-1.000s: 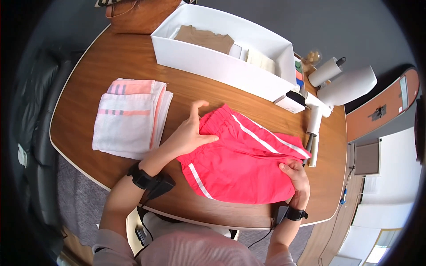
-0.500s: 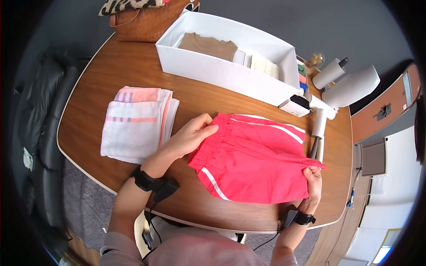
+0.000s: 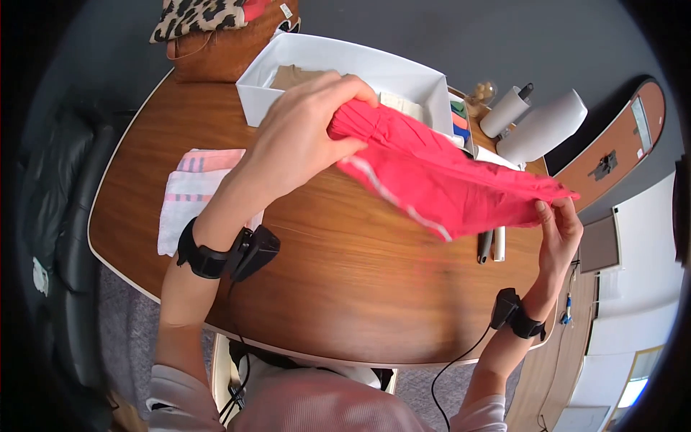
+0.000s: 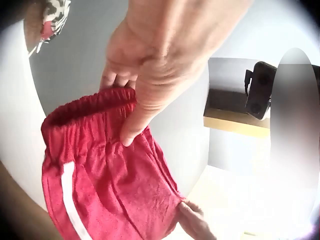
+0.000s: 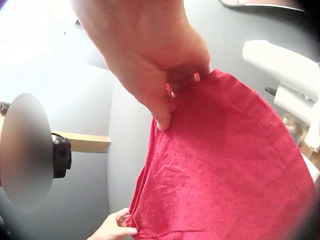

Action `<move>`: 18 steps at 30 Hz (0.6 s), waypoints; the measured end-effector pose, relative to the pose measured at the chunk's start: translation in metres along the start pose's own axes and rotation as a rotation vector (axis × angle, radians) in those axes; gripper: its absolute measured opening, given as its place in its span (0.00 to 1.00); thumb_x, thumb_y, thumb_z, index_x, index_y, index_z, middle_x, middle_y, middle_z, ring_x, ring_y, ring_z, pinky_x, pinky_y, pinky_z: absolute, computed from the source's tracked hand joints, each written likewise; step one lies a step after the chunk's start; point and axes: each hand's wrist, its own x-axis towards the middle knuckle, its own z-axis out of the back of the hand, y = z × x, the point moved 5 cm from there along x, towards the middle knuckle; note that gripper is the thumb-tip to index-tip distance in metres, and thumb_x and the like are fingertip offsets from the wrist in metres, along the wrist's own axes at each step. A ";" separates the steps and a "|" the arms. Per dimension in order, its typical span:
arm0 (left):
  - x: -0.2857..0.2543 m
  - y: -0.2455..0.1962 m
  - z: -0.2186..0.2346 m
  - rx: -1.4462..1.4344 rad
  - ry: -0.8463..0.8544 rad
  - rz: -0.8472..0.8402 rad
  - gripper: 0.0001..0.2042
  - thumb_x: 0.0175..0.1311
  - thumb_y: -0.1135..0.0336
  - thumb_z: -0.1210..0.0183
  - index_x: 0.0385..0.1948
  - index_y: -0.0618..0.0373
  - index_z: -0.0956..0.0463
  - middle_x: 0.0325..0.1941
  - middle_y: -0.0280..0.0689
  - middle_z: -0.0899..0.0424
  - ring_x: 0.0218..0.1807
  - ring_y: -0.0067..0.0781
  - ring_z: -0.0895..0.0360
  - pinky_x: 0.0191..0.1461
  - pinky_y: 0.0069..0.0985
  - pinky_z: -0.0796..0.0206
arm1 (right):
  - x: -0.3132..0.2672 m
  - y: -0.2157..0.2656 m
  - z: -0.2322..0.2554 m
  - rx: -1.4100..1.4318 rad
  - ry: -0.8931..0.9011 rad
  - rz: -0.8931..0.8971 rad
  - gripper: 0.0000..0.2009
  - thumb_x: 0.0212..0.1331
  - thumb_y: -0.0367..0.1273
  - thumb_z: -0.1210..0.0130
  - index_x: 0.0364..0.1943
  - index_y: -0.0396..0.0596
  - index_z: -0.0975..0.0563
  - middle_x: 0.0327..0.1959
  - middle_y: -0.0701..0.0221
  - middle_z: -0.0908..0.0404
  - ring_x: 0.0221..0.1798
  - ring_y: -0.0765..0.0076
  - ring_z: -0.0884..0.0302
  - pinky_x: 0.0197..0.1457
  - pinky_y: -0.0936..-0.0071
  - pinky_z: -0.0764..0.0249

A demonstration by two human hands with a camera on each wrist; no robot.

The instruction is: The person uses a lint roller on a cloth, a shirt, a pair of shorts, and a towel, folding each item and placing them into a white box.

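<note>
Left hand (image 3: pixel 306 126): fingers pinch the gathered waistband (image 4: pixel 90 112) of the shorts (image 3: pixel 446 183), thumb on the near face, others behind; at ten o'clock on the cloth.
Right hand (image 3: pixel 560 225): fingers pinch the leg end, thumb on the near face; at four o'clock on the cloth.
Shorts: red, white-striped, held up above the bench (image 3: pixel 345 288) between both hands, in front of part of the box (image 3: pixel 360 61) in the head view. Hours below run from their middle there.
Handles (image 3: pixel 485 246): one black, one white, side by side at five o'clock.
Box: white, between ten and eleven o'clock; brown shirt (image 3: pixel 294 76) and cream cloth (image 3: pixel 404 105) inside.
Towels (image 3: pixel 191 183): folded, white and pink, at nine o'clock, partly behind the left forearm.
Roll (image 3: pixel 502 113): white, tilted in view, one o'clock.
Bag (image 3: pixel 223 54): tan, ten o'clock, beside the box, leopard-print cloth (image 3: pixel 198 18) on top.
Board (image 3: pixel 630 147): orange, between two and three o'clock.
</note>
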 end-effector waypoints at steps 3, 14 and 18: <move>-0.018 -0.010 0.008 0.178 -0.017 -0.020 0.16 0.35 0.74 0.35 0.30 0.56 0.29 0.40 0.41 0.31 0.42 0.41 0.32 0.42 0.32 0.38 | -0.013 0.005 -0.005 -0.057 0.039 0.014 0.07 0.44 0.24 0.40 0.29 0.40 0.24 0.29 0.75 0.25 0.34 0.78 0.33 0.39 0.81 0.36; -0.148 0.013 -0.048 0.040 0.803 0.110 0.25 0.45 0.55 0.38 0.46 0.56 0.30 0.63 0.45 0.44 0.66 0.45 0.51 0.66 0.35 0.54 | -0.101 -0.064 -0.025 -0.378 0.784 -0.419 0.08 0.45 0.31 0.40 0.27 0.42 0.22 0.27 0.65 0.21 0.33 0.57 0.24 0.39 0.69 0.29; -0.149 0.026 -0.061 0.004 0.859 0.179 0.27 0.50 0.57 0.40 0.52 0.57 0.35 0.65 0.46 0.48 0.67 0.44 0.52 0.65 0.34 0.52 | -0.075 -0.023 -0.056 -0.543 0.627 -0.216 0.16 0.46 0.34 0.41 0.40 0.47 0.27 0.43 0.59 0.27 0.43 0.55 0.28 0.46 0.66 0.31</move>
